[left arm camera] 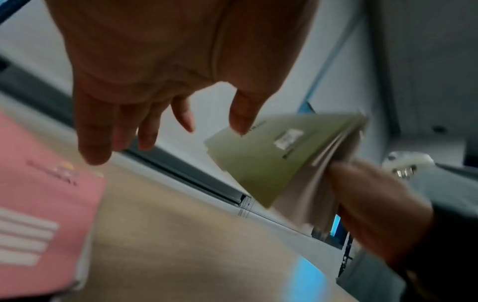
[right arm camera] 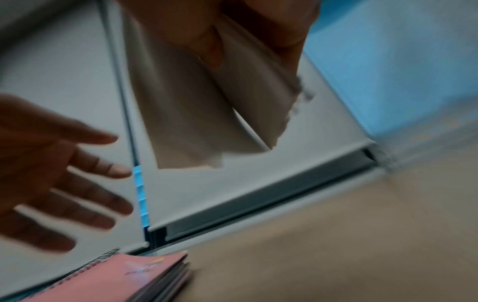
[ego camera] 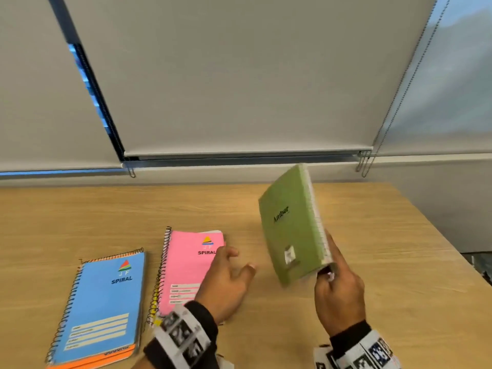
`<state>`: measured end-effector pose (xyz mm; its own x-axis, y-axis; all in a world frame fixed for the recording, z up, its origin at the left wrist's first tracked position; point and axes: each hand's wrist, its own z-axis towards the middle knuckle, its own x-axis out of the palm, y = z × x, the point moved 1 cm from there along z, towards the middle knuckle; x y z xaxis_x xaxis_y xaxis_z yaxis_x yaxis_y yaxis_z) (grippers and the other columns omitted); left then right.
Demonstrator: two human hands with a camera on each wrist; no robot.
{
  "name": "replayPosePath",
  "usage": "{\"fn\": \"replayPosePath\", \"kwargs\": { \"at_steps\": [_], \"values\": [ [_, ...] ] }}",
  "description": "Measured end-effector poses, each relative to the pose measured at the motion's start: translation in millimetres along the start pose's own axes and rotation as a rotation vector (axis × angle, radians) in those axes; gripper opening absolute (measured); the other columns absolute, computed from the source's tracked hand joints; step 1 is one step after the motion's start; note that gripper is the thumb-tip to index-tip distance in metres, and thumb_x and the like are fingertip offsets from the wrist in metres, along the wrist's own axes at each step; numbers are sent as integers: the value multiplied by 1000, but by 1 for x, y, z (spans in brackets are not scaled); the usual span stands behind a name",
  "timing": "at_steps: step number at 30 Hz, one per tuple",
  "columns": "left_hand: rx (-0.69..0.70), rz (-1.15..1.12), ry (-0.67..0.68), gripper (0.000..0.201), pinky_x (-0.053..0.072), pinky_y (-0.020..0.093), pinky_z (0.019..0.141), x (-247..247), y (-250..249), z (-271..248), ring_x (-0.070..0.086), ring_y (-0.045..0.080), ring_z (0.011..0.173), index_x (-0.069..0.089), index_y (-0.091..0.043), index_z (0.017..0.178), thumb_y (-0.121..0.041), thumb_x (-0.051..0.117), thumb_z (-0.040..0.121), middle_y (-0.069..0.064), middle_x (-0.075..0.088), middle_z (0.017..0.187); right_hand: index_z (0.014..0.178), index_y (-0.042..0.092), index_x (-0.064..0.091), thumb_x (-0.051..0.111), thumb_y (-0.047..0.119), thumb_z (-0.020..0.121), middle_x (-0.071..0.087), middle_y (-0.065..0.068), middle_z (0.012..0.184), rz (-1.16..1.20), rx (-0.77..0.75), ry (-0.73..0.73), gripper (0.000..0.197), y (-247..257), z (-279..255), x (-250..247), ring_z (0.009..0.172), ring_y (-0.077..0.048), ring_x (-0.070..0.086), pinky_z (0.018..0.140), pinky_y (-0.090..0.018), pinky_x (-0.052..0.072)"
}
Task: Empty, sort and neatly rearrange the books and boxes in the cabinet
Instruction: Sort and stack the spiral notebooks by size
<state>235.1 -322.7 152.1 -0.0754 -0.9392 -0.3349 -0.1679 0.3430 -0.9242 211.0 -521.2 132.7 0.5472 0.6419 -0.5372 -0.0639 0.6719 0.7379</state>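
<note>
My right hand (ego camera: 336, 283) grips the lower corner of a green spiral notebook (ego camera: 291, 225) marked "Amber" and holds it upright and tilted above the wooden tabletop (ego camera: 80, 217). In the left wrist view the same green notebook (left arm camera: 261, 157) shows with its pages fanning. In the right wrist view only the green notebook's pale pages (right arm camera: 191, 114) hang below my fingers. My left hand (ego camera: 229, 275) hovers open, fingers spread, over the right edge of a pink "SPIRAL" notebook (ego camera: 183, 270) lying flat. A blue "SPIRAL" notebook (ego camera: 102, 307) lies to its left on an orange one.
Grey roller blinds (ego camera: 239, 89) with bead chains (ego camera: 366, 163) hang behind the tabletop. The tabletop's right edge (ego camera: 439, 235) drops off near the green notebook. Bare wood lies between the pink notebook and my right hand.
</note>
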Motion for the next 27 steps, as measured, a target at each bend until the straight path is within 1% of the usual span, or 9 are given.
{"fn": "replayPosePath", "kwargs": {
  "at_steps": [3,6,8,10,13,15,17,21,27],
  "values": [
    [43,-302,75,53,45,30,101,-19,-17,-19,59,3,111,56,-23,124,-60,58,86,-8,64,122,144,19,43,49,21,76,51,-1,143,68,-402,108,68,38,-5,15,125,-16,55,102,-33,44],
    [-77,-747,121,39,53,40,92,-54,-29,-32,70,23,97,68,-9,116,-33,55,88,11,73,110,145,14,40,59,20,71,42,-7,151,-4,-762,323,76,74,-29,50,140,-24,39,110,-49,34],
    [-83,-769,-17,38,58,37,79,-93,-11,-34,71,27,85,65,2,116,-16,58,83,19,72,105,148,20,35,62,23,71,33,-5,156,-9,-938,506,82,100,-43,75,145,-24,30,112,-50,27],
    [-84,-775,-111,35,60,37,71,-132,13,-40,72,29,82,62,3,118,-8,55,86,22,71,107,150,29,31,56,48,86,23,-4,160,-33,-986,619,71,119,-53,92,149,-23,18,117,-48,15],
    [-52,-775,-222,37,61,35,67,-196,57,-50,73,28,84,62,-3,118,-13,64,82,19,71,109,151,41,16,59,69,79,8,10,162,243,-571,759,89,143,-64,115,149,-6,1,121,-30,2],
    [-22,-691,-184,69,61,34,71,-228,83,-51,71,29,94,60,-9,122,-31,86,62,16,70,114,144,44,18,66,39,89,21,24,155,621,-162,812,73,155,-74,140,141,11,20,117,-19,21],
    [-64,-554,-175,79,60,36,77,-252,114,-45,70,29,101,58,-17,124,-38,90,55,11,70,116,134,42,31,60,7,92,44,27,140,751,50,909,62,168,-89,179,125,13,45,102,-13,39],
    [-215,-80,-213,28,54,44,91,-273,185,-22,69,21,98,52,-21,119,-20,63,93,8,68,118,124,37,44,53,-1,84,65,17,114,397,171,990,56,176,-116,239,99,5,63,87,-12,48],
    [-320,555,-273,56,40,35,101,-263,226,-9,44,28,121,41,-16,130,-47,59,88,7,44,124,144,15,33,48,21,69,41,-7,140,-16,240,1025,76,169,-146,268,130,-21,43,109,-22,35]
  ]
}}
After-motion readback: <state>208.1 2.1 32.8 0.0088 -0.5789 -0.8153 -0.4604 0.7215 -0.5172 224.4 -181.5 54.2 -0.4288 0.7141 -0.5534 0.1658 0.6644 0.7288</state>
